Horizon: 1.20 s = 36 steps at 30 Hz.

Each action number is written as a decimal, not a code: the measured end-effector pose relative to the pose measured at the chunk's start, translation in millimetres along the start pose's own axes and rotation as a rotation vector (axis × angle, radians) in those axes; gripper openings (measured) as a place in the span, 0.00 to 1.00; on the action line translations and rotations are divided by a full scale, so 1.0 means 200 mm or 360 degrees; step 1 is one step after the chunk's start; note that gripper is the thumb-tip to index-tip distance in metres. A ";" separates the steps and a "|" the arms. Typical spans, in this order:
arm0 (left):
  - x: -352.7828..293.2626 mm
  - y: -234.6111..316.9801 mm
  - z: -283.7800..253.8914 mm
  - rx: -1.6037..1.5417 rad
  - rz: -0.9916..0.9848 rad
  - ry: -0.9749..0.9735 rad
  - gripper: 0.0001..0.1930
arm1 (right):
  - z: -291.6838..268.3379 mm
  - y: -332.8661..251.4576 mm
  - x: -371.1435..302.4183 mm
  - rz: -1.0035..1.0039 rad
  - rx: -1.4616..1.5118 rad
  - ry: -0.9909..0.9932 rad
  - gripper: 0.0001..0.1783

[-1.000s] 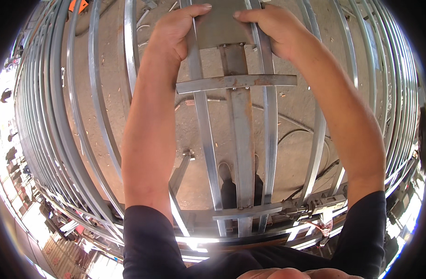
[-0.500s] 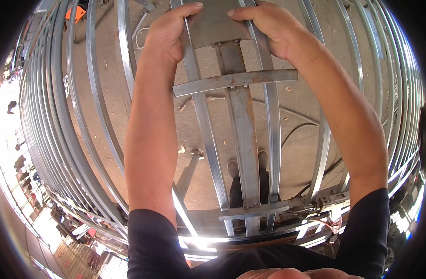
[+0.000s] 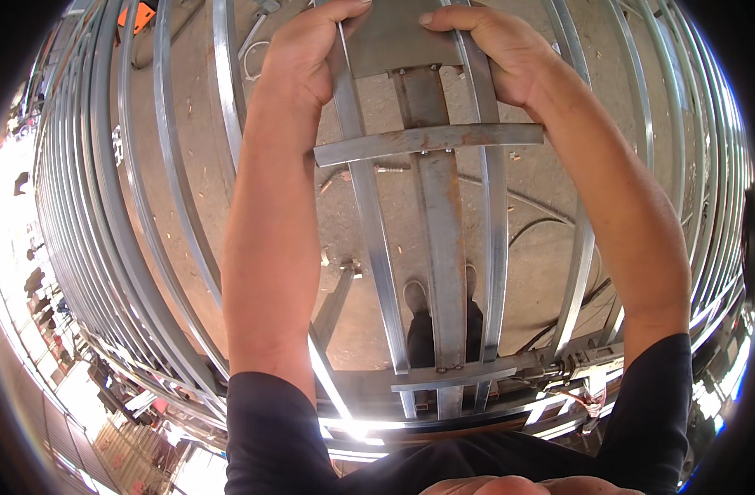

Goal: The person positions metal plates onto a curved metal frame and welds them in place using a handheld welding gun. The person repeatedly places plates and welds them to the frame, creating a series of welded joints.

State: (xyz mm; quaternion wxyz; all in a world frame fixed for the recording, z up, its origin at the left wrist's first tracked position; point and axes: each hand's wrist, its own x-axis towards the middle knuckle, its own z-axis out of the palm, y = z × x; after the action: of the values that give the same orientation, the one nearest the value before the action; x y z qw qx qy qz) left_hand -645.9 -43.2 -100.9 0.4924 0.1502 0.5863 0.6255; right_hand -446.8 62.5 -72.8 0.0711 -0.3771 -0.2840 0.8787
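My left hand (image 3: pixel 305 51) is closed round the left one of two square steel tubes (image 3: pixel 369 223), its thumb reaching over onto a flat steel plate (image 3: pixel 402 40). Opposite it, my right hand (image 3: pixel 509 54) grips the right tube (image 3: pixel 494 223), thumb also pointing in over the plate. The other fingers of both hands are hidden under the tubes or cut off at the top edge. From the plate a flat steel bar (image 3: pixel 443 247) runs toward me between the tubes. One crosspiece (image 3: pixel 427 144) lies over both tubes midway, and a shorter one (image 3: pixel 456 375) crosses near my body.
More long steel tubes (image 3: pixel 179 181) run side by side on the left, and others (image 3: pixel 579 247) on the right. Beneath lies a dusty concrete floor (image 3: pixel 534 190) with a dark cable (image 3: pixel 530 235) and scraps. An orange object (image 3: pixel 136 16) sits at far left.
The plate, its bar and crosspieces, and the two gripped tubes have shifted slightly right with both hands. The view has also moved a little. Both grips look the same.
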 end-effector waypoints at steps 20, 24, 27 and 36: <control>-0.02 0.05 0.05 -0.0053 -0.0201 -0.0088 0.12 | 0.00 0.00 0.01 0.0003 -0.0053 0.0130 0.20; 0.01 0.03 0.02 0.0014 -0.0155 -0.0040 0.11 | 0.00 0.00 0.02 0.0021 -0.0036 0.0115 0.19; 0.02 0.02 0.02 -0.0022 -0.0081 -0.0005 0.10 | 0.00 0.00 0.02 0.0006 -0.0030 0.0072 0.19; 0.05 0.02 0.01 -0.0036 -0.0189 -0.0136 0.10 | 0.03 -0.01 0.00 0.0020 -0.0042 0.0218 0.16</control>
State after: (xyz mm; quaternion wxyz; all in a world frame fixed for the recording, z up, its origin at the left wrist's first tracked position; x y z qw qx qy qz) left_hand -651.0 -33.6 -101.3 0.5548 0.1361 0.5655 0.5949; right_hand -451.1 61.4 -70.0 0.0799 -0.4390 -0.2878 0.8474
